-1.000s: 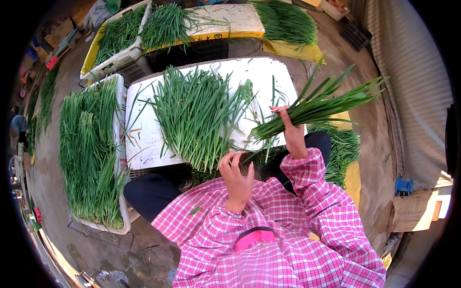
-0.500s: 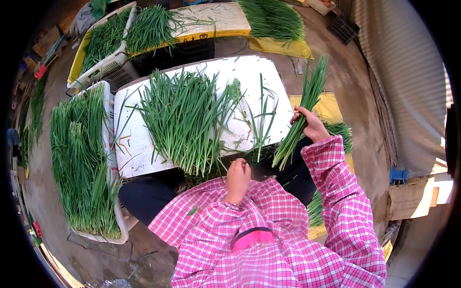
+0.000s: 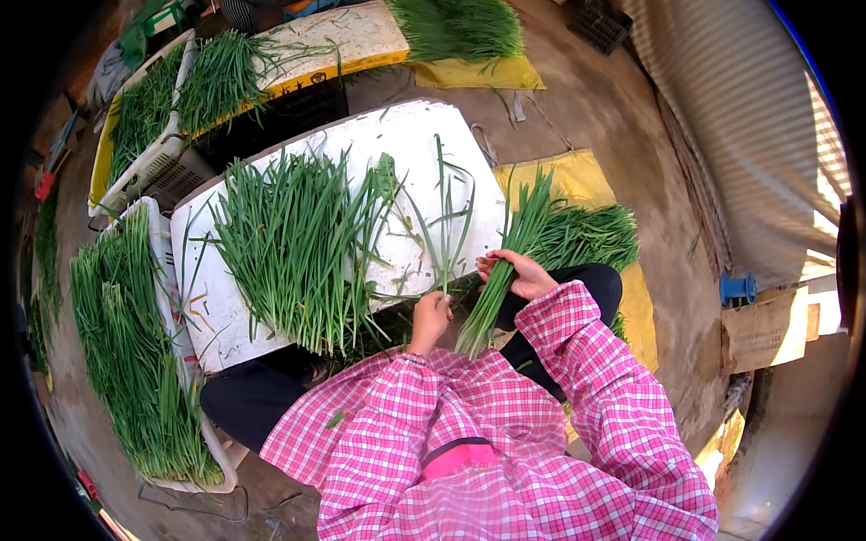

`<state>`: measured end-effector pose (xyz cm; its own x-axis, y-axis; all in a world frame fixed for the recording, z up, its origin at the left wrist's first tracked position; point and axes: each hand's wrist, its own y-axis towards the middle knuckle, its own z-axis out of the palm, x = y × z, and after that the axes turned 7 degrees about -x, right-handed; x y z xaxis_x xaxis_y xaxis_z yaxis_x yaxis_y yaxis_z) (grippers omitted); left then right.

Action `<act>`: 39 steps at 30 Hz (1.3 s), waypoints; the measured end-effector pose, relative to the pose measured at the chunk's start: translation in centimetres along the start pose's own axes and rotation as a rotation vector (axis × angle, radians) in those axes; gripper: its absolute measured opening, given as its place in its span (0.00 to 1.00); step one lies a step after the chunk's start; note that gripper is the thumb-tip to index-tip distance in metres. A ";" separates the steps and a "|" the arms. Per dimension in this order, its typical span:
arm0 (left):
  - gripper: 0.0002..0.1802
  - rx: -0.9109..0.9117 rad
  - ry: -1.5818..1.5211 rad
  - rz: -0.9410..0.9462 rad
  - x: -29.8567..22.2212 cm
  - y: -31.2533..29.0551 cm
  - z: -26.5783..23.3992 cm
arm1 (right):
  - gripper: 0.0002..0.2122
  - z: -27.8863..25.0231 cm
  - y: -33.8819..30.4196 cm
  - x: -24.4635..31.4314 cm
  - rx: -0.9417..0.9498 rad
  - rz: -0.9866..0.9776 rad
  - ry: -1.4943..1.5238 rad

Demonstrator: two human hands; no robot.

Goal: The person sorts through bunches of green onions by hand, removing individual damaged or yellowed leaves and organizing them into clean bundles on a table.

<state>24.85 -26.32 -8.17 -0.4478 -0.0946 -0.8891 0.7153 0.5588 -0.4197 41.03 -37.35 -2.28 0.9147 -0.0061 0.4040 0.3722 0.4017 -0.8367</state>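
My right hand [image 3: 519, 274] is closed around a bunch of garlic chives [image 3: 532, 216], the leafy tips pointing up and away, the pale stem ends down over my lap. At the near edge of the white board [image 3: 469, 216], my left hand [image 3: 431, 320] pinches the lower ends of a few loose chives [image 3: 444, 216] that lie on it. To its left, a broad pile of chives [image 3: 289, 243] covers much of the board, stem ends toward me.
A white crate [image 3: 212, 433] heaped with chives stands at my left. Beyond the board are another filled crate [image 3: 171, 135] and a second board [image 3: 352, 32]. More chives [image 3: 591, 236] lie on yellow sheeting [image 3: 577, 176] at right. A striped curtain [image 3: 722, 135] hangs farther right.
My right hand has lowered the bunch and brought it closer to my left hand. My left hand has moved to the loose chives' stem ends. The view has shifted rightward.
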 end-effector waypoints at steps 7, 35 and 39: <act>0.09 -0.025 0.172 0.192 -4.1 -4.0 -2.2 | 0.17 2.7 -0.7 -1.3 0.252 -0.038 -0.037; 0.15 0.051 0.618 0.486 -7.1 -7.0 -5.9 | 0.19 4.7 -3.2 -0.7 0.577 -0.233 -0.038; 0.16 -0.014 0.205 0.423 -6.9 -6.3 -7.0 | 0.12 5.5 -4.3 -1.1 0.719 -0.263 -0.153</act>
<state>19.66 -23.37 1.86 -0.2164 0.3077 -0.9266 0.8511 0.5244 -0.0247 37.54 -34.05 2.87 0.7590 -0.0778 0.6464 0.3326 0.8999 -0.2822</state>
